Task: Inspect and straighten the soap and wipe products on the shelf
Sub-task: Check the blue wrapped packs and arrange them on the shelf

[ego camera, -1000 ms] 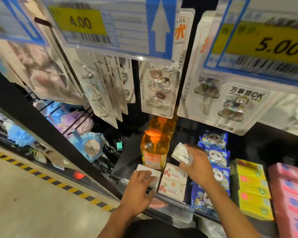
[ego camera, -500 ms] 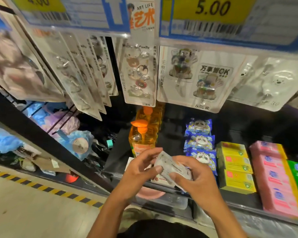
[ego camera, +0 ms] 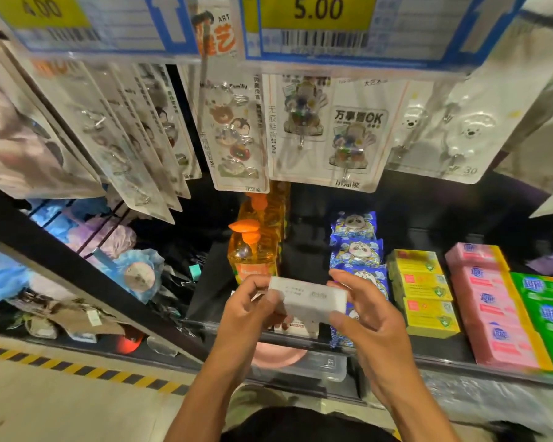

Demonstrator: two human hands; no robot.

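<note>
The left hand [ego camera: 253, 314] and right hand [ego camera: 371, 327] each pinch one end of the white pack [ego camera: 310, 301], its long axis lying crosswise over the shelf [ego camera: 304, 260] front, above the row between bottle [ego camera: 253, 253] and wipes [ego camera: 355, 250].

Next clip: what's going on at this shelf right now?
A person holds a small white pack in both hands in front of the shelf. The left hand pinches its left end and the right hand its right end, with the printed side facing the camera. On the shelf behind it are orange pump bottles, blue panda packs, yellow boxes and pink bars. The pack is not yet back on the shelf.
</note>
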